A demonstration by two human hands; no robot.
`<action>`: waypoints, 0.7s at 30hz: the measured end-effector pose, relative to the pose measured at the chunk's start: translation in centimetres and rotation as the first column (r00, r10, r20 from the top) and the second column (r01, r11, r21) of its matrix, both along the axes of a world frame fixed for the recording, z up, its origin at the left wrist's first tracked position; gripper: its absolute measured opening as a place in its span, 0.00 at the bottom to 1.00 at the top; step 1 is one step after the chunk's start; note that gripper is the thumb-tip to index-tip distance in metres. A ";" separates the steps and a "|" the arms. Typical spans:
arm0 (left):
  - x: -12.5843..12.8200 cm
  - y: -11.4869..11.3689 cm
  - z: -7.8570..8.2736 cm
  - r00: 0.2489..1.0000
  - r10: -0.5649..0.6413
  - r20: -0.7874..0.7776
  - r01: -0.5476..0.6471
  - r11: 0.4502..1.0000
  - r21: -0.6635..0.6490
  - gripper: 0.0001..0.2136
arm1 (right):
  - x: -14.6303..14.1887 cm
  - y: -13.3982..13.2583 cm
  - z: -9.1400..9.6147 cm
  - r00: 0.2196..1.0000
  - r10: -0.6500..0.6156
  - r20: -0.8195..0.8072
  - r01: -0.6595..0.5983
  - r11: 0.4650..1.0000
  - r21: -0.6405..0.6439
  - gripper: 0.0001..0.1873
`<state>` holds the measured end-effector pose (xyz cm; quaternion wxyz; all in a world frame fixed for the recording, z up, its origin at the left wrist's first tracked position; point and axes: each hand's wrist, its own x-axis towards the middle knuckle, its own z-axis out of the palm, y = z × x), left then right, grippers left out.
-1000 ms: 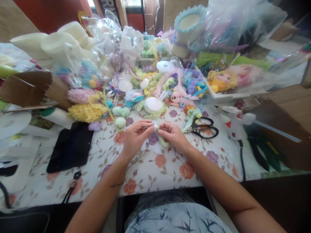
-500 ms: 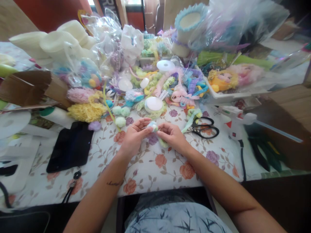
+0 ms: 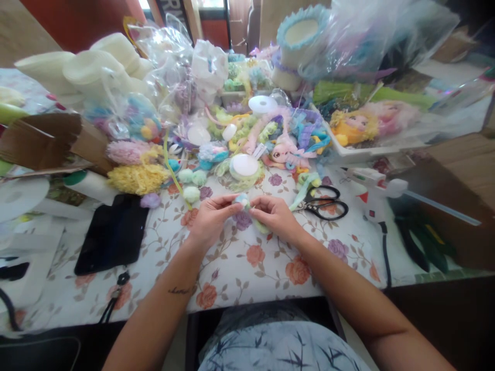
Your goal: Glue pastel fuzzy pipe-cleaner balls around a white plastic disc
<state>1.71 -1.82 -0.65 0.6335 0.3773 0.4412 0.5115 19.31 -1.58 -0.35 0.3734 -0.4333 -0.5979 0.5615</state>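
The left hand and right hand clamp 1 fuzzy blue-green craft piece — 2 pinching grips, presumably steadying it.

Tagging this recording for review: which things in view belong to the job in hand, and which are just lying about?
In the job:
soft pastel piece, held by left hand and right hand
perhaps scissors, lying close by

Apparently just lying about:
black tablet
cardboard box
yellow yarn

Flat black device on floral tablecloth, fluffy yellow bundle, white glue gun, yellow-haired doll in white tray
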 end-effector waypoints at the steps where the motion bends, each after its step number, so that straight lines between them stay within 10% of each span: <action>1: 0.0 0.0 0.0 1.000 0.002 -0.010 -0.002 1.000 0.007 0.11 | 0.0 0.0 0.0 1.000 0.006 0.004 -0.006 1.000 -0.004 0.09; 21: 0.2 0.0 -0.6 0.998 0.048 -0.027 -0.047 0.998 0.039 0.14 | 0.0 -0.1 0.6 0.990 -0.019 -0.143 -0.015 0.973 -0.230 0.12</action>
